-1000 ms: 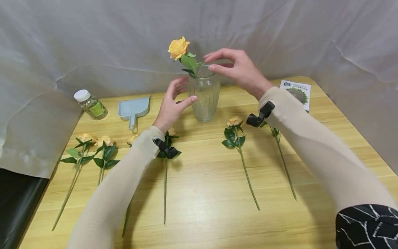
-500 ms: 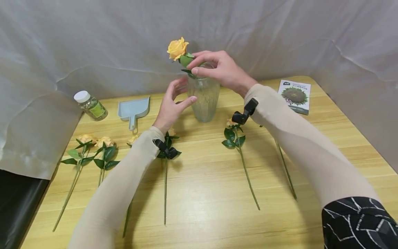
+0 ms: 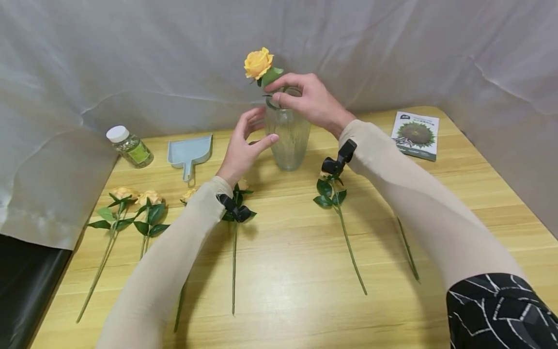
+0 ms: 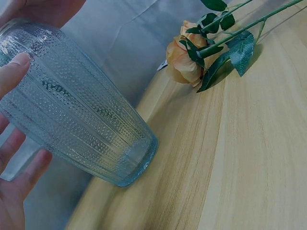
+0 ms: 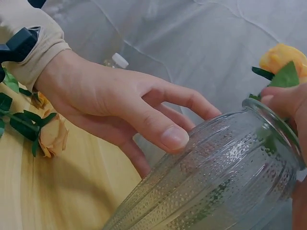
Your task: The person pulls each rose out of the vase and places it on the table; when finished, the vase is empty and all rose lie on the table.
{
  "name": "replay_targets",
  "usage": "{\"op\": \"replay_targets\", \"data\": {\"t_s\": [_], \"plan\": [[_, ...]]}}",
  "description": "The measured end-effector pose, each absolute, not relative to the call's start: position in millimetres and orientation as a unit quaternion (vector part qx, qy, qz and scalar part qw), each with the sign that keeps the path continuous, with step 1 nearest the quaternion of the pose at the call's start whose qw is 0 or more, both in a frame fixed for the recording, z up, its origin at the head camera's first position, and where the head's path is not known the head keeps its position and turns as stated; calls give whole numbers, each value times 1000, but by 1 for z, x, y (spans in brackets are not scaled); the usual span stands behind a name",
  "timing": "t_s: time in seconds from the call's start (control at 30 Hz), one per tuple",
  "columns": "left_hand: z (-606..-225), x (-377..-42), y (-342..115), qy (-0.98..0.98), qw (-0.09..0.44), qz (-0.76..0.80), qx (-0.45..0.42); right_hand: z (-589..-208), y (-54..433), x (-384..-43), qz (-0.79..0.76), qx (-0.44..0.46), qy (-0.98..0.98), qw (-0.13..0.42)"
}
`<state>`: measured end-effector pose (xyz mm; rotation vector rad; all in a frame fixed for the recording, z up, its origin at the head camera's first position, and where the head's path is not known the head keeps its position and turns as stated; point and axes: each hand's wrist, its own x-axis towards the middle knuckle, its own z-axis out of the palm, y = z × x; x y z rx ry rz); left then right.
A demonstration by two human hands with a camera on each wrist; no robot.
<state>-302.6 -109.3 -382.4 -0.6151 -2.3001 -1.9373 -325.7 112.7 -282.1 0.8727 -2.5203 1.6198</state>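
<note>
A ribbed clear glass vase [image 3: 289, 140] stands upright near the back of the table. My left hand [image 3: 244, 145] curves around its left side, thumb in front; the right wrist view shows that thumb [image 5: 170, 136] against the textured glass. One yellow rose [image 3: 258, 63] leans out of the mouth to the left, its lower stem inside the vase. At the rim, my right hand [image 3: 309, 99] pinches the stem just below the bloom, between thumb and fingers. Those fingers partly cover the stem and leaves.
Several roses lie on the wooden table [image 3: 287, 271]: some at the left, including one rose [image 3: 148, 198], and two at the right, including another rose [image 3: 337, 198]. Behind are a white-capped jar [image 3: 131, 146], a blue dustpan [image 3: 189, 151] and a sunflower packet [image 3: 415, 134].
My right hand has moved left from the vase's rim and taken hold of the rose's stem. The bloom has shifted right and stands slightly more upright. My left hand has stayed at the vase.
</note>
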Motion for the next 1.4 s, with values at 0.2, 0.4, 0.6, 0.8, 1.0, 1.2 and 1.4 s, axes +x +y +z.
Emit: {"op": "replay_targets", "data": {"t_s": [0.2,0.4,0.6,0.8,1.0,1.2,1.4], "plan": [[-382,-302,-110,-755,35,-625,-195,-285,112,-327,531,253,-808,35],[-382,-301,-110,-755,34,-625,-196,-286,115,-327,540,231,-807,58],[-382,-301,-109,-754,38,-625,-199,-286,119,-327,572,231,-781,102],[-382,-301,-109,-755,38,-625,-196,-281,126,-326,584,230,-766,139],[-382,-301,-110,-756,39,-625,-193,-273,135,-327,614,228,-735,175],[-382,-301,-110,-756,40,-625,-191,-258,146,-325,701,212,-654,189],[-383,-301,-110,-753,42,-628,-191,-239,158,-321,732,207,-607,230]]}}
